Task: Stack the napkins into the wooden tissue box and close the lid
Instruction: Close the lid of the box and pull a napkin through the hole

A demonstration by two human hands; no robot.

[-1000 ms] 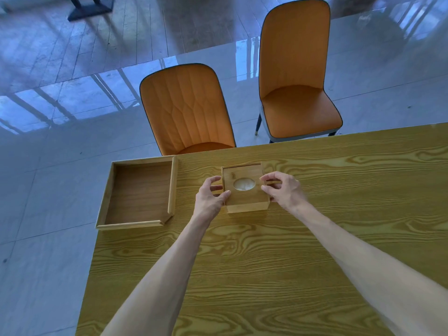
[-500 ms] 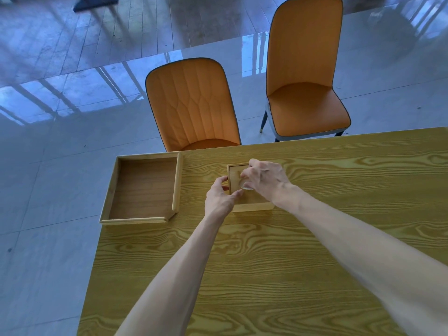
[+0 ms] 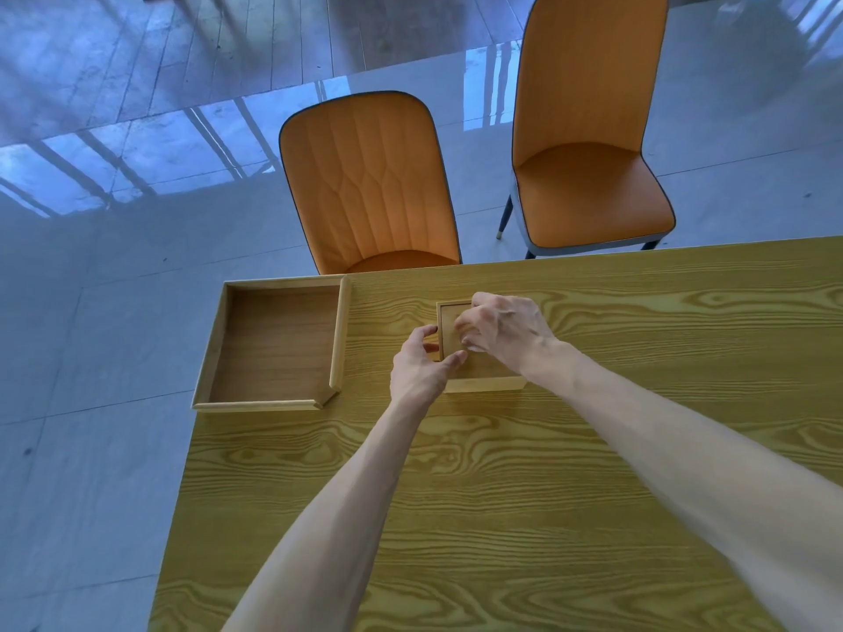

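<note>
From my feed I see the wooden tissue box sitting on the yellow-grained bench, near its far edge, with its lid on top. The left hand is at the box's left side: thumb on the lid's near-left corner, fingers curled against the left wall, so it grips the box. The right hand lies over the top of the lid, its fingers bent downward and bunched over the middle of the lid; I cannot tell whether they pinch anything, since the hand hides what is under them. No napkin shows from here. To the left of the box, well apart from it, a shallow wooden tray lies at the bench's far left corner, partly overhanging the edge. Beyond the bench stand two orange chairs, the left chair pushed close and the right chair farther off.
</note>
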